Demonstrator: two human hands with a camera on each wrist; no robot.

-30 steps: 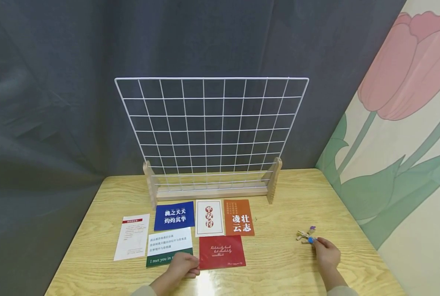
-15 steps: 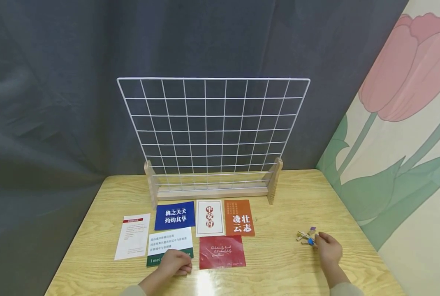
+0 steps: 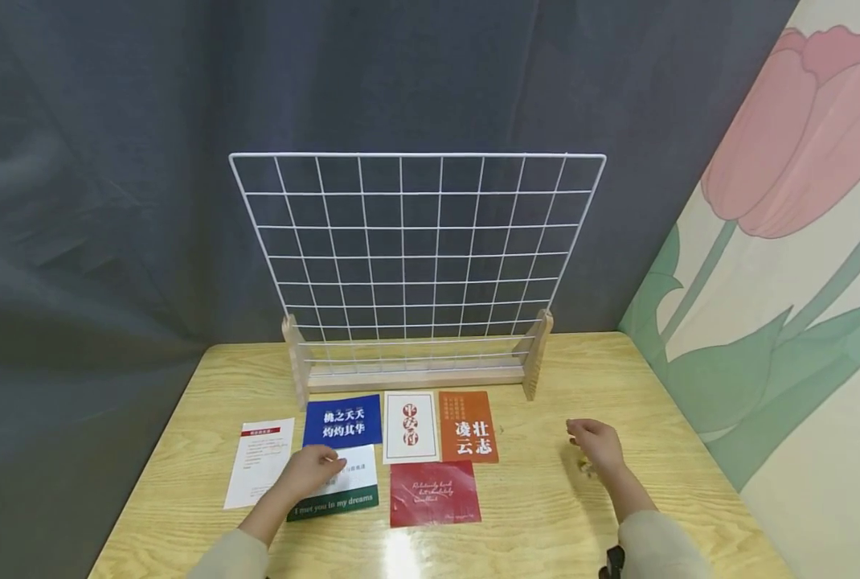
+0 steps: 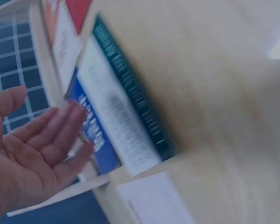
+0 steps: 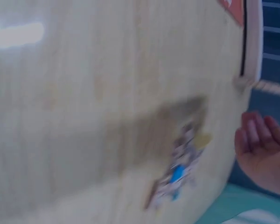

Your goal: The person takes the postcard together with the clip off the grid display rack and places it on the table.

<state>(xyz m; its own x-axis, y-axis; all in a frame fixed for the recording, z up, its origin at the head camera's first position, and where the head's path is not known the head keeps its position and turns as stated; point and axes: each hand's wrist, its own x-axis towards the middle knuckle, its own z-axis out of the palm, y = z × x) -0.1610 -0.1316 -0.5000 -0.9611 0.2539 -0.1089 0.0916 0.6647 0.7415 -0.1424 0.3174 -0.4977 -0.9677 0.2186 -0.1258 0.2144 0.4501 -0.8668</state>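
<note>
My left hand (image 3: 314, 469) hovers above the white and green card (image 3: 358, 482), covering part of its print. In the left wrist view its fingers (image 4: 56, 135) are loosely bent and hold nothing. The blue card (image 3: 341, 422) lies just beyond it, and the red card (image 3: 435, 494) to its right. My right hand (image 3: 598, 444) is raised over the table's right side, with nothing visible in its fingers. Below it lies a small heap of little pieces (image 5: 172, 172) with blue and yellow bits, blurred in the right wrist view and mostly hidden by the hand in the head view.
A white wire grid (image 3: 419, 257) stands upright at the back in a wooden stand (image 3: 415, 375). In front of it lie a white card with red print (image 3: 394, 442) and an orange card (image 3: 468, 446). Far left is a white sheet with a red heading (image 3: 256, 466).
My left hand has left the red card's edge and moved up and left over the white and green card. My right hand has lifted off the small heap, moving forward and left.
</note>
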